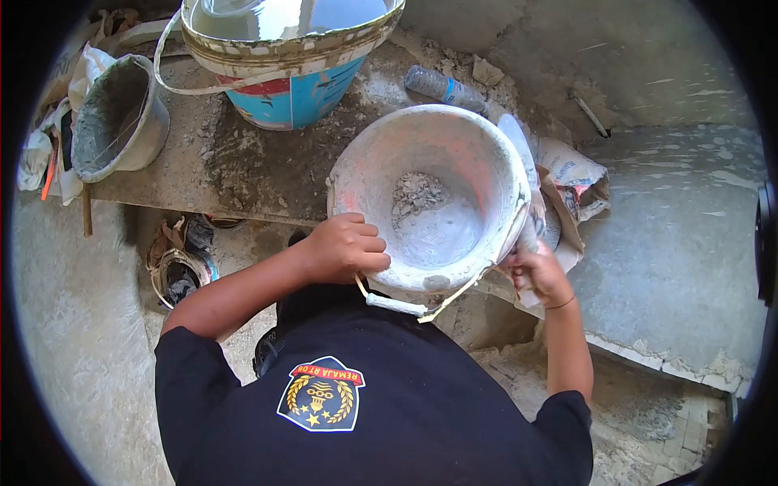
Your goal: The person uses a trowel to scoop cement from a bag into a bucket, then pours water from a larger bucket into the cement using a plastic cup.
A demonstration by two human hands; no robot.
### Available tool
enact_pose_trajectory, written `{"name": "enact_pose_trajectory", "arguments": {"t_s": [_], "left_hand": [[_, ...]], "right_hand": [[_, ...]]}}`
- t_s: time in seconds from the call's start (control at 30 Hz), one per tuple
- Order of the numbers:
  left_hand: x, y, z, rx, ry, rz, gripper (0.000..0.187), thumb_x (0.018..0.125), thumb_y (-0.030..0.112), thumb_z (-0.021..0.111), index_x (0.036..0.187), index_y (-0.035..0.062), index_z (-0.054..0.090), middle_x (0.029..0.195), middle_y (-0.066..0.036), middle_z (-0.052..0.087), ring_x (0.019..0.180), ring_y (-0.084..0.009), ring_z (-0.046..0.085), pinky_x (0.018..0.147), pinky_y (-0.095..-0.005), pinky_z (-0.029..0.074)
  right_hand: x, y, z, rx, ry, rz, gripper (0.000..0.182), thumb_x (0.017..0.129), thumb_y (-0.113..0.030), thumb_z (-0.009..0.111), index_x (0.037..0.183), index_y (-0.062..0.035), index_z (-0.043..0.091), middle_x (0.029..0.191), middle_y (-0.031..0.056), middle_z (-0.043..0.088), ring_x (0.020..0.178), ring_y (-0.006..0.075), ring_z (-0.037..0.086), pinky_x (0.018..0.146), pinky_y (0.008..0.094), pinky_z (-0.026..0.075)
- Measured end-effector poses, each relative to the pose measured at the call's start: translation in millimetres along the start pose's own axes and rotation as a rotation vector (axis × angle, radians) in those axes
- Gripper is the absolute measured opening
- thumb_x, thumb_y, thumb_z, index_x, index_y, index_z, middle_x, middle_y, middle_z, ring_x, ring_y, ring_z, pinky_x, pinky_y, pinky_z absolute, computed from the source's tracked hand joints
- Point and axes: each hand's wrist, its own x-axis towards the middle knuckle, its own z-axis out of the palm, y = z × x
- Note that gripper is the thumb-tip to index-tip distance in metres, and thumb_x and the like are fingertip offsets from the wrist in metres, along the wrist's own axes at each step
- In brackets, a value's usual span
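A bucket (438,279), caked in pale grey residue, tilts toward me at the edge of a concrete ledge. Loose grey crumbs (417,194) lie on its floor. My left hand (356,245) is closed over the bucket's near left rim. The wire handle with its white grip (395,305) hangs down in front of my shirt. At the bucket's right side, my right hand (539,274) is wrapped around the handle of what looks like a trowel (519,142). Its flat blade points up along the outside of the bucket, partly hidden by the rim.
A large blue bucket (304,93) of water stands behind on the ledge, near a plastic bottle (446,87). Left is a grey mortar-crusted bucket (121,121). A torn paper sack (571,174) lies right. A small pail (182,275) sits below the ledge (267,206).
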Motion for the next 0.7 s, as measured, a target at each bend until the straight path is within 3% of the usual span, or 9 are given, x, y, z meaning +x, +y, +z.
{"name": "enact_pose_trajectory", "arguments": {"t_s": [0.17,0.27,0.37,0.43,0.47,0.57,0.6,0.63,0.7], "left_hand": [[4,-2,-1,0.031,-0.004,0.028,0.022,0.062,0.021,0.068,0.081,0.0158,0.059,0.07,0.003,0.054,0.066,-0.0162,0.057,0.058,-0.0314,0.041],[6,-11,-3,0.048,-0.014,0.047,0.02,0.065,0.02,0.067,0.083,0.0154,0.06,0.078,0.003,0.059,0.072,-0.0148,0.059,0.061,-0.0306,0.041],[15,-27,-13,0.12,-0.102,0.121,0.015,0.071,0.02,0.066,0.084,0.0162,0.061,0.092,0.002,0.065,0.086,-0.0154,0.062,0.07,-0.0319,0.044],[14,-48,-10,0.248,0.039,0.218,0.01,0.075,0.019,0.063,0.085,0.0183,0.06,0.105,0.004,0.064,0.1,-0.0168,0.06,0.087,-0.0331,0.045],[5,-62,-5,0.275,-0.028,0.208,0.011,0.077,0.019,0.063,0.088,0.0201,0.063,0.117,0.001,0.064,0.112,-0.0206,0.058,0.097,-0.0371,0.042],[8,-70,-14,0.333,-0.099,0.131,0.013,0.074,0.021,0.065,0.087,0.0185,0.065,0.118,-0.001,0.064,0.112,-0.0239,0.058,0.095,-0.0424,0.041],[18,-66,-27,0.333,-0.217,0.048,0.033,0.074,0.037,0.071,0.1,0.0167,0.067,0.126,-0.006,0.061,0.117,-0.0274,0.056,0.1,-0.0457,0.039],[29,-54,-43,0.33,-0.219,0.05,0.033,0.074,0.037,0.071,0.1,0.0167,0.067,0.126,-0.006,0.061,0.117,-0.0274,0.056,0.1,-0.0457,0.039],[50,-28,-75,-0.086,-0.164,-0.047,0.063,0.075,0.056,0.07,0.121,0.0143,0.062,0.126,-0.014,0.058,0.119,-0.0332,0.053,0.102,-0.0482,0.037]], "right_hand": [[-11,15,13,0.127,0.145,-0.137,0.021,0.079,-0.004,0.061,0.096,-0.0032,0.049,0.066,0.0073,0.053,0.044,0.0163,0.05,0.04,0.0301,0.044],[-16,24,13,0.097,0.083,-0.146,0.018,0.078,-0.003,0.061,0.092,-0.0028,0.049,0.067,0.0073,0.053,0.046,0.0162,0.051,0.04,0.0294,0.045],[-20,31,21,0.147,0.07,-0.188,0.019,0.079,-0.003,0.062,0.093,-0.0018,0.049,0.068,0.0072,0.052,0.047,0.0164,0.051,0.041,0.0295,0.045],[-23,36,33,0.151,0.136,-0.329,0.02,0.08,-0.004,0.06,0.095,-0.0025,0.047,0.067,0.007,0.052,0.043,0.0162,0.05,0.041,0.0303,0.045],[-21,41,38,0.158,0.153,-0.346,0.02,0.081,-0.004,0.061,0.096,-0.0025,0.047,0.067,0.0074,0.052,0.044,0.0173,0.051,0.041,0.0304,0.045],[-19,51,50,0.202,0.138,-0.359,0.022,0.081,-0.004,0.061,0.096,-0.0026,0.046,0.067,0.0077,0.053,0.044,0.0183,0.052,0.041,0.0307,0.046],[-20,53,53,0.233,0.156,-0.336,0.022,0.082,-0.006,0.061,0.097,-0.0029,0.045,0.067,0.0078,0.052,0.045,0.0187,0.053,0.041,0.0312,0.046],[-20,56,55,0.236,0.159,-0.334,0.022,0.082,-0.006,0.061,0.097,-0.0029,0.045,0.067,0.0078,0.052,0.045,0.0187,0.053,0.041,0.0312,0.046],[-19,63,58,0.325,0.191,-0.294,0.022,0.083,-0.007,0.06,0.097,-0.003,0.045,0.066,0.0081,0.052,0.045,0.0186,0.053,0.041,0.0321,0.046]]}}
